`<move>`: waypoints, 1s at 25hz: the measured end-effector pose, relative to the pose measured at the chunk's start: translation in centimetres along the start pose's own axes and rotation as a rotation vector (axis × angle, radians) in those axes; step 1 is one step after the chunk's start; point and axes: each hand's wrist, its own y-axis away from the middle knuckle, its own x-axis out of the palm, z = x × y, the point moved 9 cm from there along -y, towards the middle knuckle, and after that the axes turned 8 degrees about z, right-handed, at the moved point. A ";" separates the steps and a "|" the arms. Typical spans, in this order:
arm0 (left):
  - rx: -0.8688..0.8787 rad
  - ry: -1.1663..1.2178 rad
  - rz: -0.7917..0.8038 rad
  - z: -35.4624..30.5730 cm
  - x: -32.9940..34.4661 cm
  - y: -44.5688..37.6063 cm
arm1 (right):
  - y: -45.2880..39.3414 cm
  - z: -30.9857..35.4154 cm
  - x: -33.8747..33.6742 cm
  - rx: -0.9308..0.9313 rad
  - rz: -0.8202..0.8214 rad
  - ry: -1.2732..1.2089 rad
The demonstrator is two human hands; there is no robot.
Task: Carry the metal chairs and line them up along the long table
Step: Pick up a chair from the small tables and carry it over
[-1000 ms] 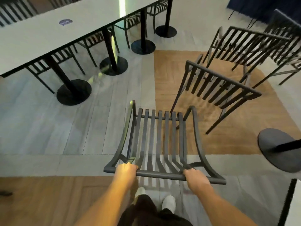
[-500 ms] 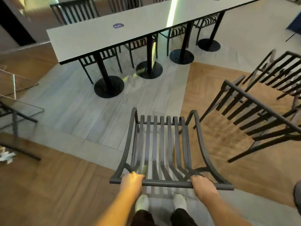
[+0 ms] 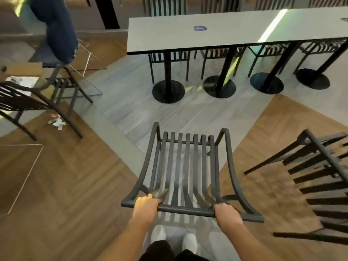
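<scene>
You've got both hands wrapped round the top rail of the slatted metal chair [image 3: 185, 172] at bottom centre, left hand [image 3: 146, 205] and right hand [image 3: 227, 213], fingers curled tight. The long table [image 3: 226, 32] sits upper right with chairs already tucked along its far side; the near side looks unfilled. Another chair [image 3: 320, 176] waits at the right edge. Curved dark matte frame, flat straight slats.
</scene>
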 end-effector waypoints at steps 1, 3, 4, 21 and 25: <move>-0.025 0.026 0.003 0.0 0.1 0.3 | -0.3 0.2 -0.5 -0.020 -0.014 0.018; -0.067 0.088 0.005 0.3 0.3 0.5 | -0.8 0.6 -1.6 -0.065 -0.038 0.055; -0.087 0.100 0.013 0.4 0.3 0.6 | -1.2 0.7 -2.1 -0.081 -0.039 0.077; -0.172 0.161 0.157 2.1 -1.3 -3.6 | -5.3 2.1 -7.0 -0.127 -0.009 0.164; -0.182 0.147 0.144 3.9 -3.8 -7.0 | -8.4 2.8 -10.3 -0.117 -0.010 0.177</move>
